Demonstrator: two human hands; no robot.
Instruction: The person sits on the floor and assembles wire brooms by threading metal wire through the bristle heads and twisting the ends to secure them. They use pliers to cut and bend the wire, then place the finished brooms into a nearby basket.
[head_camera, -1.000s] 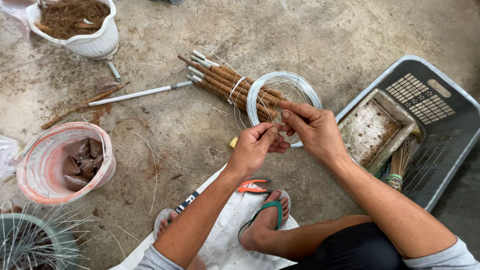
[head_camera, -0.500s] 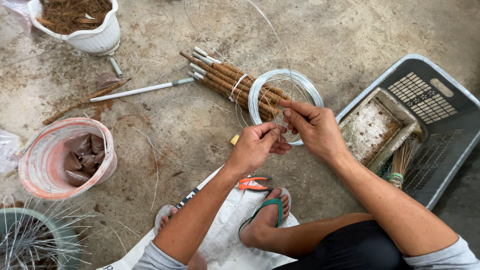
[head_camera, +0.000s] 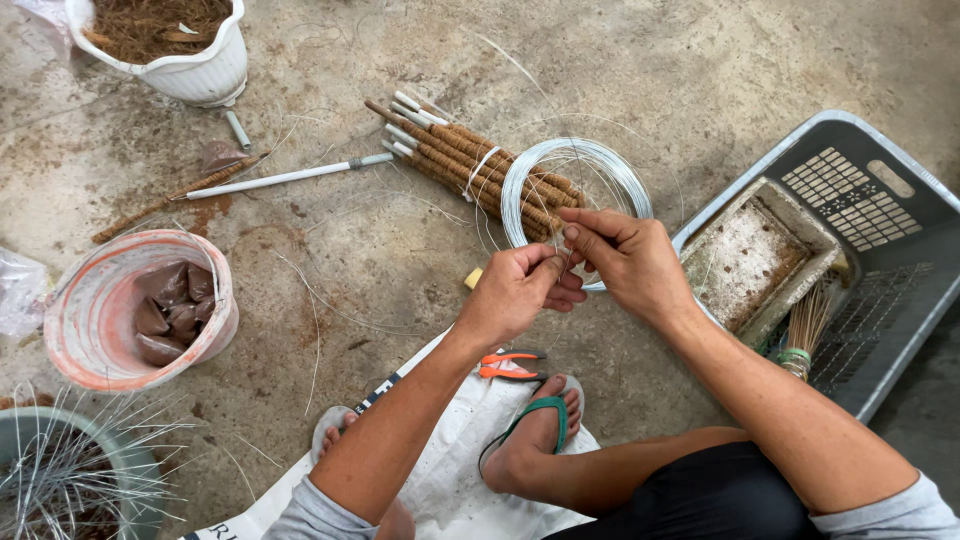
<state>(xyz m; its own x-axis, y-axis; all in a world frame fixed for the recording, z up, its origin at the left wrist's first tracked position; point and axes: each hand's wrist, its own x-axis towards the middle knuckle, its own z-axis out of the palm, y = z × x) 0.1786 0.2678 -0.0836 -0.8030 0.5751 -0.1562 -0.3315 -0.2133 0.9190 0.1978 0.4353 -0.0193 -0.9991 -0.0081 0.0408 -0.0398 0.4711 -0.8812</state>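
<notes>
Head view shows the left hand (head_camera: 515, 290) and the right hand (head_camera: 625, 262) meeting fingertip to fingertip low in the middle of the concrete floor (head_camera: 400, 250), both pinched narrow on a thin strand of wire that is barely visible between them. Compared with a second ago the hands have hardly shifted; they have stayed locked together at the near edge of the wire coil (head_camera: 572, 190), so the fine work on the strand seems to be continuing rather than finished. That coil lies on the floor just beyond the fingers, resting over one end of a tied bundle of fibre-wrapped sticks (head_camera: 450, 160). Below the hands, orange-handled pliers (head_camera: 510, 365) lie on a white sack (head_camera: 450, 470) next to a foot in a green sandal. Toward the floor's right edge a grey plastic crate (head_camera: 860, 200) holds a rough rectangular block and a small bunch of thin stalks. Near the left edge a pink bucket (head_camera: 75, 340) holds brown lumps; at the top left corner a white pot (head_camera: 190, 75) is filled with brown fibre; at the bottom left corner a green pot (head_camera: 120, 470) bristles with cut wire lengths.
</notes>
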